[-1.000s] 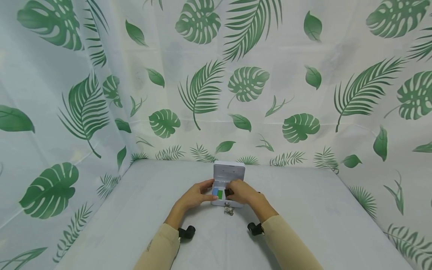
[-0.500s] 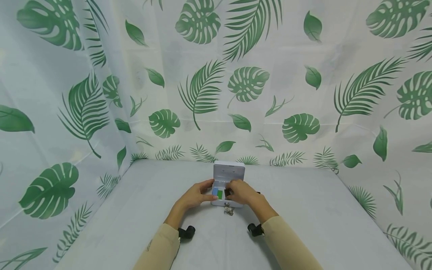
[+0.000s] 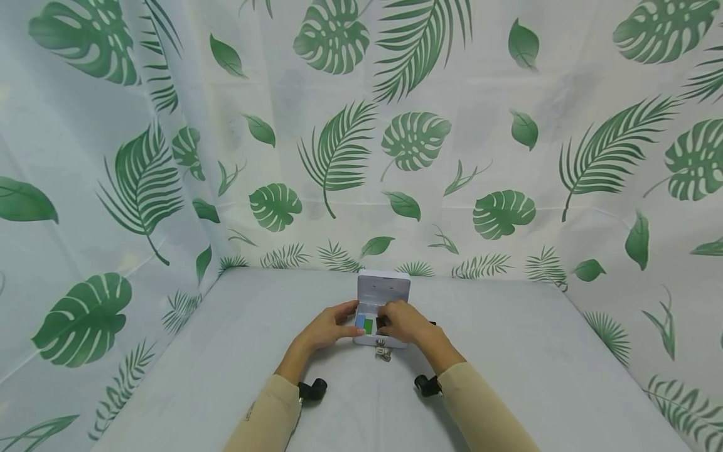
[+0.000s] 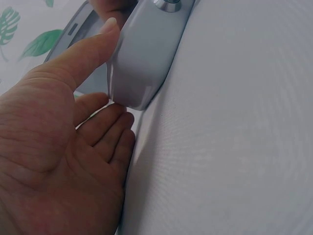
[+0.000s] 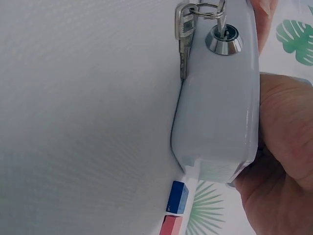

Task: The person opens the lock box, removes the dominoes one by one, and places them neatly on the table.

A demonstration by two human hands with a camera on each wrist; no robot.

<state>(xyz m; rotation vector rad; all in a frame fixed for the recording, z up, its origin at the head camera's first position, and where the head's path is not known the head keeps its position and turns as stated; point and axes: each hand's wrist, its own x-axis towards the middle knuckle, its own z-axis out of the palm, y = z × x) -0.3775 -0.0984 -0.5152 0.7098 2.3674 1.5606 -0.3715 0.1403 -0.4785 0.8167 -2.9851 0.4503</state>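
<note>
A small pale grey cash box [image 3: 361, 341] stands on the table with its lid [image 3: 384, 290] raised. Its front lock [image 5: 224, 40] has a key in it, and a ring hangs from that with another key [image 5: 185, 29]. Inside the box's left part lie a light blue block [image 3: 359, 321] and a green block [image 3: 368, 326]. My left hand [image 3: 324, 328] grips the left end, thumb over the rim and fingers along the side. My right hand [image 3: 405, 321] reaches down into the right half, fingers around a small dark block [image 3: 380, 322]; its fingertips are mostly hidden.
Right of the box, a dark blue block [image 5: 177, 197] and a red block [image 5: 170, 225] rest on the white-covered table [image 3: 226, 351]. A leaf-printed curtain [image 3: 350, 150] hangs behind and to the sides.
</note>
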